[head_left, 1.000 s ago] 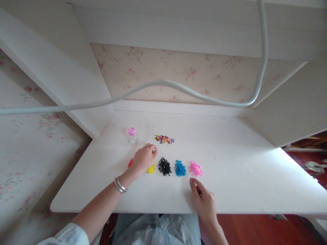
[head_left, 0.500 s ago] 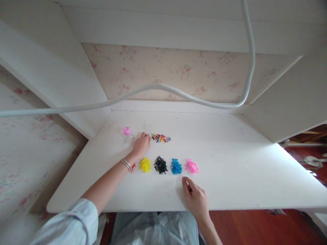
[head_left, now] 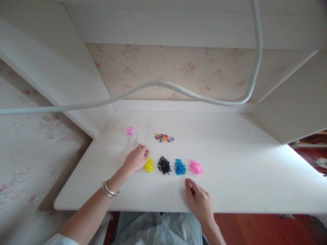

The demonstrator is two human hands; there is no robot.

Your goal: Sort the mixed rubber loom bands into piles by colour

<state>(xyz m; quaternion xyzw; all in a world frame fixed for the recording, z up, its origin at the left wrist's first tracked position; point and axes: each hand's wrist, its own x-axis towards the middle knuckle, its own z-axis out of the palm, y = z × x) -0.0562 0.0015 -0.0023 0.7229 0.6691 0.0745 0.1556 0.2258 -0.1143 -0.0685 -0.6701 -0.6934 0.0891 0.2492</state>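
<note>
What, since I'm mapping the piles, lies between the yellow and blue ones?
In the head view, the black pile lies between the yellow pile and the blue pile.

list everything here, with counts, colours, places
Wide desk: one, white, lower view
Mixed heap of small bands: one, multicoloured, desk middle
Yellow band heap, black heap, blue heap, pink heap: one each, front row, left to right
Clear container with pink lid: one, desk's back left
Thick cable: one, white, upper view
Floral wallpaper: two areas, pinkish, back and left
Floor: one, reddish, lower right
Metal bracelets: apparently two, silver, left wrist
Left hand: one, bare, by yellow band heap
Right hand: one, bare, before pink heap
</note>
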